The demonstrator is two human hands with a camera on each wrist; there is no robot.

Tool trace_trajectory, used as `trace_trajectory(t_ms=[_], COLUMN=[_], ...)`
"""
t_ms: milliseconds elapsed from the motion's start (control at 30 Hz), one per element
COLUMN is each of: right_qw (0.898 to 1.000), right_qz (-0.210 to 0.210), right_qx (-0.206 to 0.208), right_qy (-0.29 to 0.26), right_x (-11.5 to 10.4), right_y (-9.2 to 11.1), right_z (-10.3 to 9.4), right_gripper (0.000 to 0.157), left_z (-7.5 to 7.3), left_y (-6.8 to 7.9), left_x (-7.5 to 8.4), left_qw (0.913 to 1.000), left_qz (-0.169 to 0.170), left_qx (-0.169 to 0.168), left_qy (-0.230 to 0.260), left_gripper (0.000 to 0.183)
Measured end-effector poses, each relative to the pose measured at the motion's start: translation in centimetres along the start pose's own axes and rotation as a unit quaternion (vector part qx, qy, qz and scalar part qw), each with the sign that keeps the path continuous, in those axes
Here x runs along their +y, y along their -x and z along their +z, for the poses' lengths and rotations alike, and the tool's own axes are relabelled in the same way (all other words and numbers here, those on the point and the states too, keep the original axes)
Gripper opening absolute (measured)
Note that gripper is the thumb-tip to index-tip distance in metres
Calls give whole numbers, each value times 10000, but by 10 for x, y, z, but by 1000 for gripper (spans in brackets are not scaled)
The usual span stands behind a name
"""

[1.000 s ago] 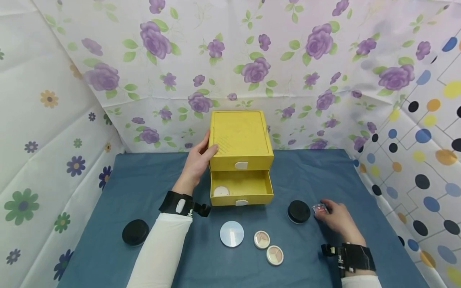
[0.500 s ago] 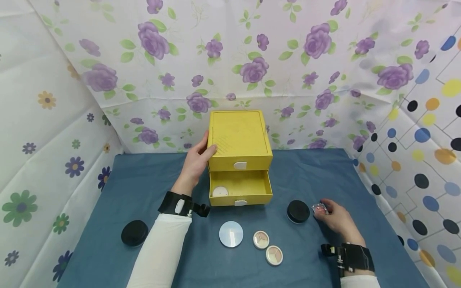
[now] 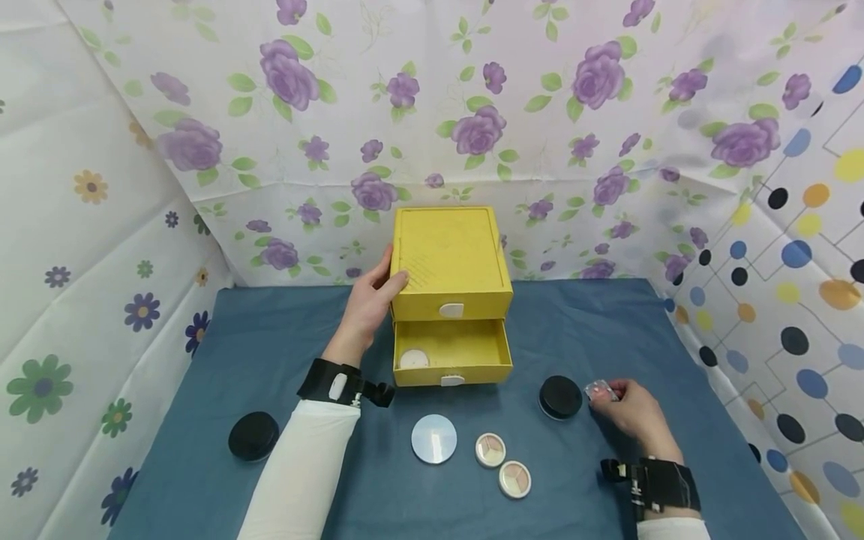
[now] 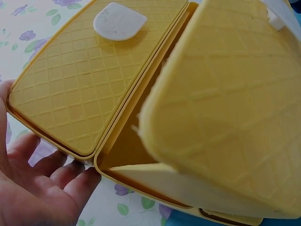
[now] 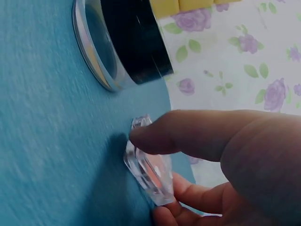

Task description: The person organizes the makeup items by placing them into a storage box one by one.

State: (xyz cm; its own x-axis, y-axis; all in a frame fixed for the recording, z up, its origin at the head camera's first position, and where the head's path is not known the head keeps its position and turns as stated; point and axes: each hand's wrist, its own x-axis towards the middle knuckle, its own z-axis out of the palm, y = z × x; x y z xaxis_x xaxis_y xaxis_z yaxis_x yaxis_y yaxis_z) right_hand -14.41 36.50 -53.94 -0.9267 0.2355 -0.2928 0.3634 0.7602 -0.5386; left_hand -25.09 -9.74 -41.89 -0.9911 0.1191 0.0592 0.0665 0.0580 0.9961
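- Nearest, on the blue cloth (image 3: 378, 499): a round palette (image 3: 516, 480) and its twin (image 3: 490, 450), just beside each other, with a pale disc (image 3: 434, 439) to their left. Best left undisturbed; carry nothing low across here.
- Slightly beyond, far left: a black-lidded jar (image 3: 253, 436), well apart from the right hand (image 3: 633, 411).
- At right: a clear case (image 5: 149, 172) with a pink fill, tilted, pinched narrowly between thumb and fingers of the right hand. Cannot tell whether free of the cloth. Judged smooth and slippery; best pinched firmly at the rim.
- Just left of the case, apart from it: a second black-lidded jar (image 3: 560, 397). To avoid a knock, raise before any leftward travel.
- Farther: the lower drawer (image 3: 482, 374), pulled open, with a white round piece (image 3: 414, 359) inside at left. Mind the front wall.
- Farthest: the yellow cabinet (image 3: 452, 247), gripped by the left hand (image 3: 364, 307), spread wide, thumb at the top edge, fingers along the side. Press evenly, without pushing backward.
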Motion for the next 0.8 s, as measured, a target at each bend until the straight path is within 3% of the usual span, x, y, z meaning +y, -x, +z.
trace_trajectory(t_ms=[200,567,800], right_qw=[9998,9990,9988], right_qz=[-30,-371,-123], right_qx=[150,136,-54], right_qy=[-109,-221,-469], right_x=[0,16,11], right_y=[1,2,3], right_z=[2,3,-2], right_gripper=[69,53,64], left_z=[0,1,1], left_y=[0,1,1], left_x=[4,1,0], left_qw=[10000,9999,9998], left_qz=[-58,33,16], left_qx=[-50,70,131], left_qy=[-16,-81,-124], left_gripper=[68,65,65])
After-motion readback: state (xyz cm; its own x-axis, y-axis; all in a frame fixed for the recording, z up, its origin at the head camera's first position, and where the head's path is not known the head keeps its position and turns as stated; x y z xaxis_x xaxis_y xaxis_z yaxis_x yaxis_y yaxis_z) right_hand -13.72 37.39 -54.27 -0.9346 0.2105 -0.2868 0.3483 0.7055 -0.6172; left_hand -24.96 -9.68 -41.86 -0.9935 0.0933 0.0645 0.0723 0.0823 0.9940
